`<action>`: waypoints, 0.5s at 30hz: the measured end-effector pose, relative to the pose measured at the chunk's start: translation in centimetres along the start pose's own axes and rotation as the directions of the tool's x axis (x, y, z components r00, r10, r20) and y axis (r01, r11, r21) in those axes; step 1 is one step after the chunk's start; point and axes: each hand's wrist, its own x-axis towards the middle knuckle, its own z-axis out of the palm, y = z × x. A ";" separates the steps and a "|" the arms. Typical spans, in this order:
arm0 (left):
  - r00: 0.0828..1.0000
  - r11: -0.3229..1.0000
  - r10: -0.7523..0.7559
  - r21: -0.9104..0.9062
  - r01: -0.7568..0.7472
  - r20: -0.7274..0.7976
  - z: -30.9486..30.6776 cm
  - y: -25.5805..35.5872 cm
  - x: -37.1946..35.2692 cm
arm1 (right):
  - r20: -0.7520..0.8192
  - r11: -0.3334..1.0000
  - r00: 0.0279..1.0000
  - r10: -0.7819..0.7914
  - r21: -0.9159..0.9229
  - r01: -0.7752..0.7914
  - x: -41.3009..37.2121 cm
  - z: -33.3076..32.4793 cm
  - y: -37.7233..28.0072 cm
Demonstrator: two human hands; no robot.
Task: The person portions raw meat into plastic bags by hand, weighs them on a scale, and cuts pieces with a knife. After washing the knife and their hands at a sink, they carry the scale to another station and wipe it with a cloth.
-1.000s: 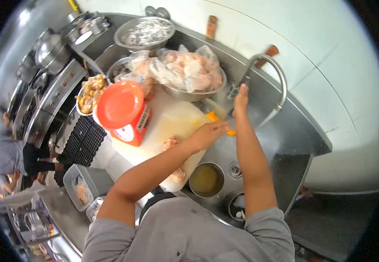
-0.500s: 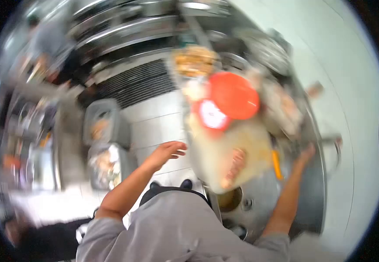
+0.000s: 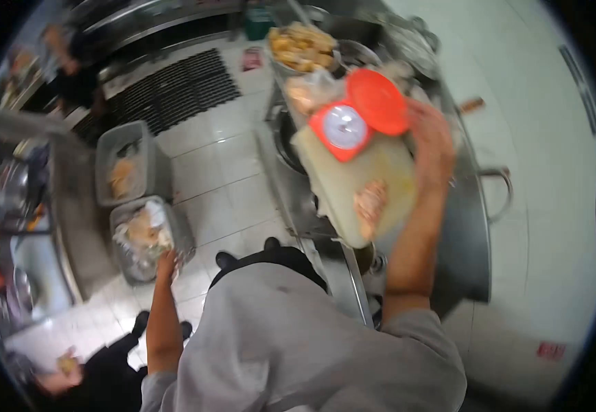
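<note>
My right hand (image 3: 433, 144) reaches over the worktop, slightly blurred, its fingers stretched out beside the edge of the red round pan (image 3: 378, 101). That pan belongs to or overlaps a red dial scale (image 3: 344, 128) at the far end of the white cutting board (image 3: 397, 161). A piece of raw meat (image 3: 370, 206) lies on the board, left of my right forearm. On the other side, my left hand (image 3: 167, 265) hangs low with loose fingers, overlapping the near edge of a grey bin (image 3: 132, 271) of scraps and plastic. Neither hand shows anything held.
A bowl of yellow pieces (image 3: 302, 48) and a plastic bag (image 3: 309, 91) stand beyond the scale. A second grey bin (image 3: 154, 161) sits behind the first. A black floor mat (image 3: 164, 89) lies further off. Other people are at far left and lower left.
My right hand has moved forward from the sink's right side to beside the red pan. My left hand has swung outward to the left, over the bin. The view has turned.
</note>
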 end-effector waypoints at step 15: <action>0.927 0.892 -0.290 -0.418 0.171 -0.238 -13.0 -14.0 -9.8 | 0.203 0.494 0.553 0.808 -0.745 -0.448 -17.5 22.9 36.4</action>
